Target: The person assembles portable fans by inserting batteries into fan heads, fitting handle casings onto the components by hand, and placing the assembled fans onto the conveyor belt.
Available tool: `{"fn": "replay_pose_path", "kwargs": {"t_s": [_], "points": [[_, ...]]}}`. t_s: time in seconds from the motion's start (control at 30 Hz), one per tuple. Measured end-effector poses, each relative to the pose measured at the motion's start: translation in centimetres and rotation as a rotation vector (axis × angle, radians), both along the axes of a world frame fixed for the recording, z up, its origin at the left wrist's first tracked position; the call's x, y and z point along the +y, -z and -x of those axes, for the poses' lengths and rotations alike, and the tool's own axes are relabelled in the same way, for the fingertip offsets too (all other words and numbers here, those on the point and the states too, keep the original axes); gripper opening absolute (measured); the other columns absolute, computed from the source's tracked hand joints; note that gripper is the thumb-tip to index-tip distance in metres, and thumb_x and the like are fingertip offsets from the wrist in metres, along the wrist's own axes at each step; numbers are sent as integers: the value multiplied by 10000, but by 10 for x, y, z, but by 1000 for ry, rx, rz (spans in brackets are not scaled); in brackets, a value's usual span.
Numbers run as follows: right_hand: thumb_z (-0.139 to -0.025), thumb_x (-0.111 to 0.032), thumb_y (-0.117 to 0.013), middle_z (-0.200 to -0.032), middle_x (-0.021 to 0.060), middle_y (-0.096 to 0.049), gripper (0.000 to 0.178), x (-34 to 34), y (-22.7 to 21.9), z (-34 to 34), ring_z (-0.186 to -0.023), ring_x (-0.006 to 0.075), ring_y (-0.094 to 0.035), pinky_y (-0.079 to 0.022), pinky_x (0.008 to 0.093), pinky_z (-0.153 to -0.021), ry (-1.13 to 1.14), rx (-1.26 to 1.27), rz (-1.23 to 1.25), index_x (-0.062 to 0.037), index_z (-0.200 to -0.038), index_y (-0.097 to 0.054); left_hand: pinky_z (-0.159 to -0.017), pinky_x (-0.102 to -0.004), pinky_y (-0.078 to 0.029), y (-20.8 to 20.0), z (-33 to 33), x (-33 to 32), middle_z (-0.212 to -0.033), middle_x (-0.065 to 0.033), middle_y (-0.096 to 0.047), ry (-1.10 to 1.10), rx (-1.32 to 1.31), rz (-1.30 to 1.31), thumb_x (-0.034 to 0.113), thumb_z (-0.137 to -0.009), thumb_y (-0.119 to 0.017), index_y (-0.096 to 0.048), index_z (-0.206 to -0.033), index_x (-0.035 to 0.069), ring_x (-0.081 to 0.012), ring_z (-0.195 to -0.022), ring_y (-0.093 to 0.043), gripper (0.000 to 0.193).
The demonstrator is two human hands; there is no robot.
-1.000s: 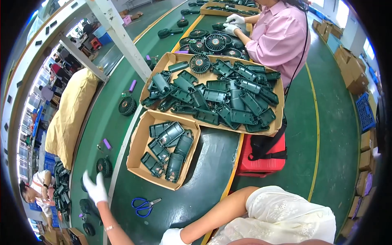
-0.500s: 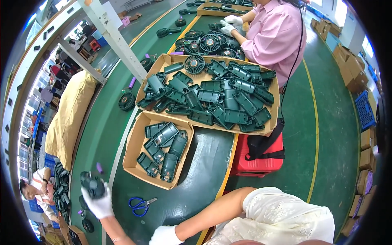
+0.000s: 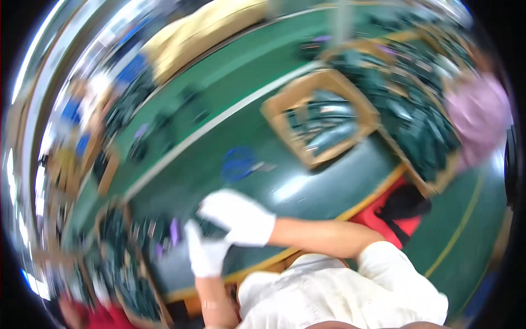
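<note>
The picture is smeared by motion. My left hand [image 3: 205, 255], in a white glove, rises from the lower edge over the green table [image 3: 307, 186]. My right hand [image 3: 238, 219], also gloved in white, lies just above it, and the two touch or nearly touch. Between and left of them sits a dark part with a purple piece [image 3: 174, 231]. Whether either hand grips it is lost in the blur. Blue-handled scissors [image 3: 238, 163] lie on the table just beyond my right hand.
A small cardboard box [image 3: 284, 129] of dark parts stands beyond the scissors, a larger one [image 3: 433, 183] to its right. A person in pink [image 3: 482, 115] is at the far right. A red bag [image 3: 394, 214] sits below the table edge. More dark parts [image 3: 126, 274] fill the lower left.
The view has swung sharply and blurred. My left hand came in from the left toward my body, and my right hand moved up to meet it.
</note>
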State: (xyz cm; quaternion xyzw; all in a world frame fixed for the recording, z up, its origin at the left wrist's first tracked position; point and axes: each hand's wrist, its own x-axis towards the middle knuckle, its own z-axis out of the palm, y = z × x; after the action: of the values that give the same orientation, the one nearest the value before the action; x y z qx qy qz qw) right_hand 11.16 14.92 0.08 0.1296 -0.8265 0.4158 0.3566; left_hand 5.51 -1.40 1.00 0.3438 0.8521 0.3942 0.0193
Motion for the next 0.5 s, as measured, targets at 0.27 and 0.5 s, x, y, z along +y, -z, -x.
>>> {"fn": "replay_pose_path", "kwargs": {"t_s": [0.27, 0.5], "points": [[-807, -122, -750, -1113, 136, -652, 557, -16, -19, -10, -885, 179, -666, -551, 317, -770, -52, -578, 792, 15, -1299, -526, -698, -299, -581, -57, 9, -116, -944, -178, -709, -245, -665, -410, 225, -1032, -523, -628, -1187, -77, -227, -768, -708, 355], [-838, -107, -676, -1063, 72, -649, 519, -16, -12, -11, -812, 105, -615, -543, 244, -637, -99, -668, 591, 3, -1323, -527, -980, -424, -463, -39, 93, -278, -1142, -196, -671, -902, 287, 340, 291, -954, -577, -682, -1143, 43, -380, -1126, -598, 329]]}}
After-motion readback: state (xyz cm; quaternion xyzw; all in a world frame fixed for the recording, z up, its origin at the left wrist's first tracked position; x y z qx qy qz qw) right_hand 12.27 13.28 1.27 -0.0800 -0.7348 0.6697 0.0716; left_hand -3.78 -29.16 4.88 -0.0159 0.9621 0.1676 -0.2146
